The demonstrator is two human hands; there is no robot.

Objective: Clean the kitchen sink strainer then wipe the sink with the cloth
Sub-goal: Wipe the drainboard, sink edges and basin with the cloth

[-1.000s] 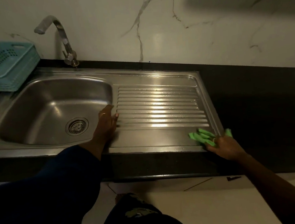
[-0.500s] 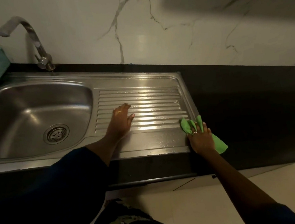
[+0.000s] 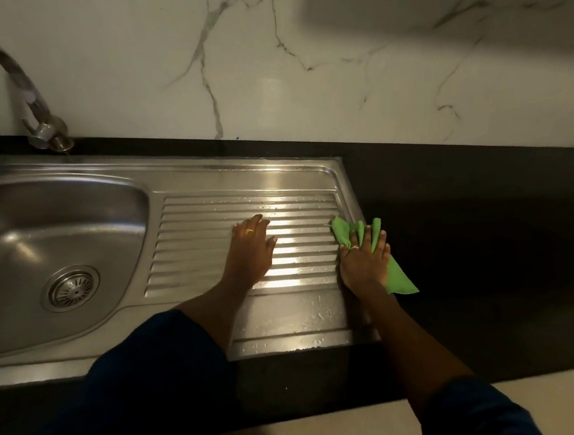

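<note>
The ribbed drainboard [image 3: 210, 223] of the steel sink [image 3: 111, 186] lay in the middle of the view, wet with small drops and catching a bright glare. The left hand [image 3: 250, 247] rested flat on the ribs near the drainboard's centre, fingers straight and close together, holding nothing; a ring [image 3: 249, 231] showed on one finger. The right hand [image 3: 364, 262] pressed down at the drainboard's right edge, fingers splayed and fairly straight over a green cloth [image 3: 398, 279]. Folds of the cloth stood up between the fingers, and its far corner trailed off the drainboard's edge onto the black desk [image 3: 486, 236] just to the right. The strainer [image 3: 73, 288] sat in the drain at the bottom of the basin, left of the drainboard and well apart from both hands. The faucet [image 3: 25, 90] rose behind the basin, to the drainboard's far left, curving out of the frame. A white marbled wall [image 3: 301, 61] ran behind the drainboard. A dark blue sleeve [image 3: 154, 382] covered the left forearm in front of the drainboard.
</note>
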